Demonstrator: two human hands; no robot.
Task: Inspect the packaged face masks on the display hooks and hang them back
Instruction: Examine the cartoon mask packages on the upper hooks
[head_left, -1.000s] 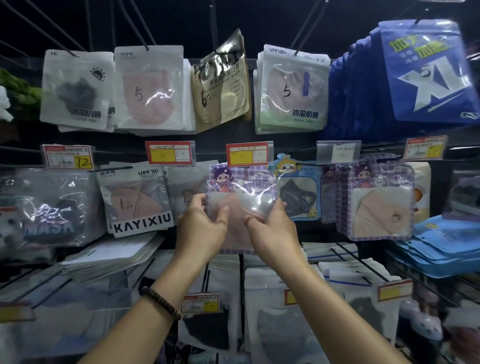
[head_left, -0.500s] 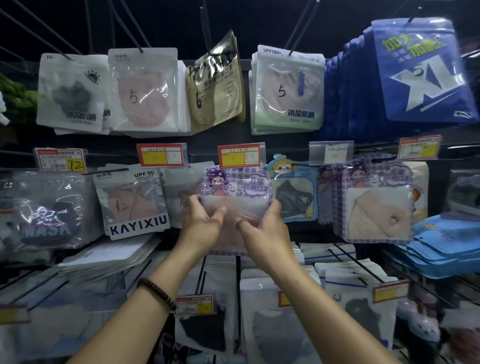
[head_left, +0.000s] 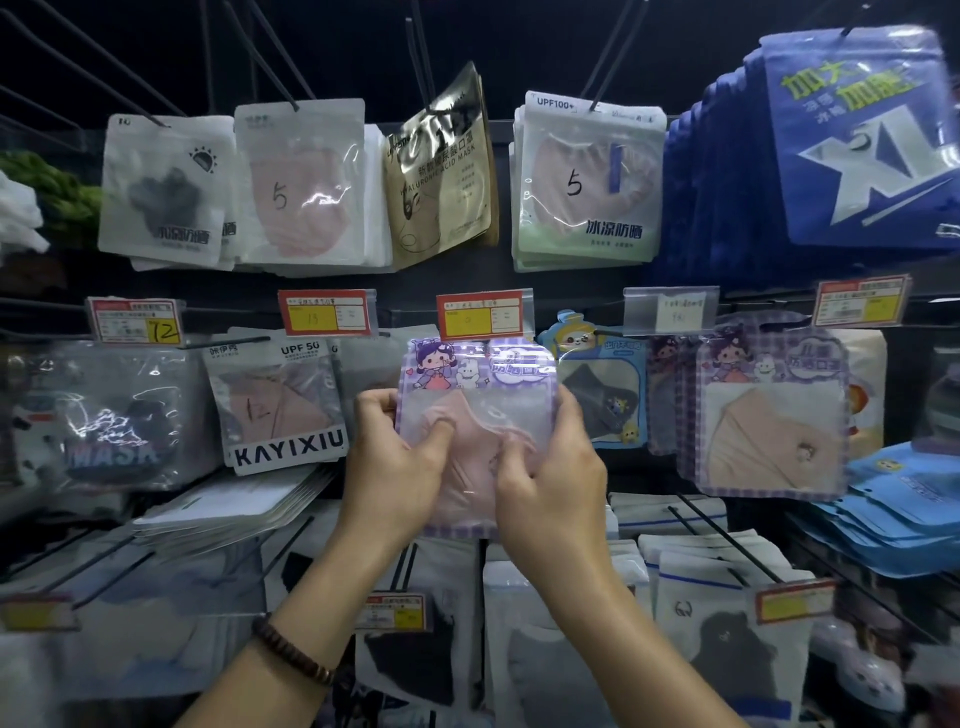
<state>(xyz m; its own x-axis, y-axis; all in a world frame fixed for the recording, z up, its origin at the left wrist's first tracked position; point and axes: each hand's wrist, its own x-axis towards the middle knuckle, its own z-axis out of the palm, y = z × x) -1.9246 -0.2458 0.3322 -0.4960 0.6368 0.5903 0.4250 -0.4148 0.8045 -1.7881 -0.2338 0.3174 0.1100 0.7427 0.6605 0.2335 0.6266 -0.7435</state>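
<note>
Hands, left (head_left: 397, 460) and right (head_left: 550, 480), pinch purple mask pack (head_left: 475, 395) by both side edges.

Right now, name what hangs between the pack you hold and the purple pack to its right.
Head view: a blue pack with a dark mask hangs between the held pack and the purple pack.

Our 2 forearms rise from below and converge. Our left hand (head_left: 400, 457) and right hand (head_left: 550, 483) sit close together, backs toward us. Each grips 1 side of the mask packet (head_left: 475, 415), thumb pressed on its front, fingers curled around the edge.
</note>
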